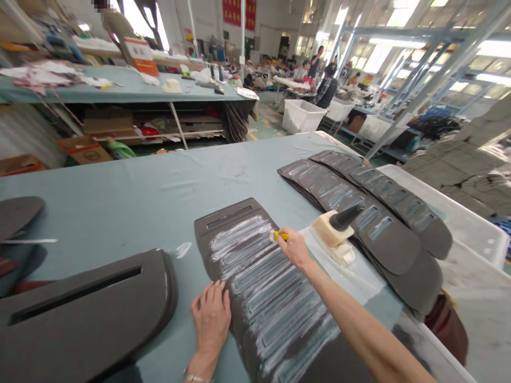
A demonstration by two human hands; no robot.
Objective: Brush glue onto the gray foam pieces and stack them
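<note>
A dark grey panel lies flat in front of me, with a row of slots across it. White, wet-looking streaks of what looks like glue cover much of its face. My right hand is closed around a small yellow-handled brush, its bristles at the panel's far right edge. Flat on the table, my left hand has its fingers stretched out, with the fingertips against the panel's left edge. Right of the panel, a cream block-shaped container with a black cone rests on a white sheet.
Smeared, slotted panels are stacked at right beside a white plastic bin. At left lies a thick stack of grey panels with a long slot. Another worktable stands beyond, and several people are farther back.
</note>
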